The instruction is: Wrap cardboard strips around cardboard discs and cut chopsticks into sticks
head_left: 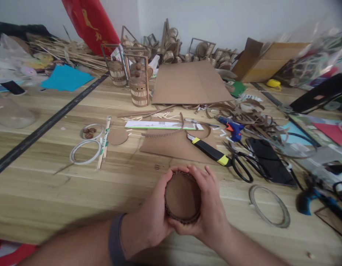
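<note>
Two hands, left (151, 214) and right (211, 203), clasp round cardboard piece (183, 197) between palms, fingers around rim.

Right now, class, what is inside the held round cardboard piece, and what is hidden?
Inside the round cardboard piece, a plain brown base shows, ringed by a corrugated edge. The left hand and right hand cover much of its outer side; its underside cannot be seen.

Left grip (154, 208) and right grip (212, 203) around round cardboard cup (182, 195), above desk (126, 188). Beyond: cutter (209, 149) partly over cardboard sheet (166, 146), scissors (241, 166) beside cutter handle, phone (267, 159) farther right. Small buckets (139, 94) toward back.
</note>
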A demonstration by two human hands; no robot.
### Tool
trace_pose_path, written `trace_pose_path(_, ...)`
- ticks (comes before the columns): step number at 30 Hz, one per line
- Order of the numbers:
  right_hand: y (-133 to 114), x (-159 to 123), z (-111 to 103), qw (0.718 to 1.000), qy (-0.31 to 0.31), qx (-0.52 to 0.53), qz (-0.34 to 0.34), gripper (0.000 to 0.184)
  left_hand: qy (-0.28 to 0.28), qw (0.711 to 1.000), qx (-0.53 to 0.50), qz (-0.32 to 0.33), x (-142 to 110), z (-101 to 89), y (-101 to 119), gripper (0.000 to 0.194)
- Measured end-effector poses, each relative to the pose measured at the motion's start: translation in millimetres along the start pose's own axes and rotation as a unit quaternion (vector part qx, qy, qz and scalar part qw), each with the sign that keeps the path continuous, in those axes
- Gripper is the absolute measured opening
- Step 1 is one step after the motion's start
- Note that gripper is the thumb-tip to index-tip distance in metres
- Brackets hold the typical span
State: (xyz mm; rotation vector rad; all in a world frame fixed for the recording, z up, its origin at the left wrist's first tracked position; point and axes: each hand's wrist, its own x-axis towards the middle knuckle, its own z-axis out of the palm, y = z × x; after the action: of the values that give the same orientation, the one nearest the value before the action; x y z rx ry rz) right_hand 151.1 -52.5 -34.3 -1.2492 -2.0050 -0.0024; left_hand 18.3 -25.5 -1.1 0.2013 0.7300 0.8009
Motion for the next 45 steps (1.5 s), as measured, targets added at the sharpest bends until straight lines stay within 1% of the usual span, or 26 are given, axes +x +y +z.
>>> trace_pose_path(2, 3.3, 0.5, -0.8, 1.000, 0.000, 0.003, -0.004, 0.099, -0.004, 1.000, -0.006, 0.000, -0.5, 0.2, 1.5, 0.025)
trace_pose_path(4, 7.4, 1.4, -2.3, 1.000, -0.009, 0.016, -0.014, 0.108, -0.013, 1.000, -0.015, 0.003, -1.3, 0.1, 3.3, 0.025)
trace_pose_path(7, 12.9, 3.3, -5.4, 0.999, -0.021, 0.038, -0.026, 0.116, -0.042, 0.999, -0.029, 0.017, -2.4, -0.2, 5.5, 0.027)
trace_pose_path(10, 14.9, 4.6, -7.6, 0.999, -0.026, 0.041, -0.020, 0.114, -0.062, 0.997, -0.031, 0.026, -2.5, -1.6, 6.5, 0.026)
trace_pose_path(15, 13.0, 4.6, -7.7, 0.999, -0.034, 0.026, -0.016, 0.115, -0.077, 0.996, -0.033, 0.013, -0.7, -6.3, 7.7, 0.019)
trace_pose_path(17, 12.6, 4.2, -8.0, 0.999, -0.033, 0.025, -0.017, 0.114, -0.080, 0.996, -0.029, 0.002, 0.6, -6.5, 9.8, 0.021)
trace_pose_path(19, 13.6, 4.3, -9.8, 0.999, -0.026, 0.021, -0.017, 0.108, -0.066, 0.997, -0.020, -0.016, 2.5, -5.2, 13.6, 0.026)
trace_pose_path(21, 16.4, 5.9, -13.3, 1.000, -0.016, 0.010, -0.015, 0.101, -0.038, 0.999, -0.002, -0.018, 4.8, -3.4, 19.7, 0.032)
trace_pose_path(23, 21.4, 9.3, -17.7, 1.000, -0.012, -0.010, -0.016, 0.093, -0.010, 0.999, 0.044, 0.022, 6.5, -2.9, 29.8, 0.038)
trace_pose_path(25, 28.0, 14.7, -21.7, 0.999, -0.022, -0.035, -0.018, 0.084, 0.000, 0.986, 0.140, 0.093, 6.7, -5.0, 46.4, 0.035)
trace_pose_path(26, 31.7, 17.7, -23.0, 0.998, -0.035, -0.047, -0.018, 0.081, 0.000, 0.968, 0.209, 0.139, 6.3, -7.3, 57.7, 0.033)
trace_pose_path(27, 35.6, 20.9, -23.7, 0.997, -0.048, -0.055, -0.016, 0.079, 0.000, 0.938, 0.300, 0.173, 5.9, -10.3, 70.7, 0.034)
trace_pose_path(28, 39.6, 24.1, -23.6, 0.996, -0.061, -0.061, -0.015, 0.078, 0.000, 0.885, 0.419, 0.202, 5.9, -14.3, 85.3, 0.036)
trace_pose_path(29, 43.6, 27.1, -22.7, 0.995, -0.070, -0.064, -0.012, 0.078, 0.020, 0.801, 0.550, 0.236, 6.5, -19.2, 100.9, 0.037)
trace_pose_path(30, 47.5, 30.0, -21.2, 0.995, -0.074, -0.066, -0.009, 0.078, 0.054, 0.690, 0.676, 0.254, 8.1, -25.0, 116.6, 0.035)
trace_pose_path(31, 51.1, 32.7, -19.1, 0.995, -0.075, -0.069, -0.006, 0.077, 0.119, 0.555, 0.780, 0.265, 10.5, -31.5, 131.8, 0.033)
trace_pose_path(32, 54.4, 35.4, -16.6, 0.995, -0.073, -0.072, -0.004, 0.076, 0.185, 0.416, 0.850, 0.265, 13.6, -38.6, 145.7, 0.029)
trace_pose_path(33, 57.0, 38.0, -13.9, 0.995, -0.072, -0.075, -0.002, 0.075, 0.212, 0.377, 0.864, 0.257, 17.1, -45.7, 157.7, 0.026)
trace_pose_path(35, 60.1, 43.7, -8.4, 0.994, -0.080, -0.078, 0.004, 0.074, 0.223, 0.348, 0.879, 0.239, 24.1, -58.8, 174.8, 0.021)
trace_pose_path(38, 58.5, 53.9, -1.0, 0.991, -0.115, -0.074, 0.014, 0.071, 0.217, 0.320, 0.894, 0.226, 31.1, -71.0, 184.3, 0.020)
trace_pose_path(42, 53.1, 67.7, 10.1, 0.984, -0.156, -0.080, 0.022, 0.071, 0.214, 0.290, 0.904, 0.232, 33.4, -73.3, 181.8, 0.023)
trace_pose_path(45, 57.2, 76.9, 17.8, 0.976, -0.183, -0.118, 0.012, 0.077, 0.236, 0.270, 0.901, 0.244, 30.3, -68.9, 179.5, 0.028)
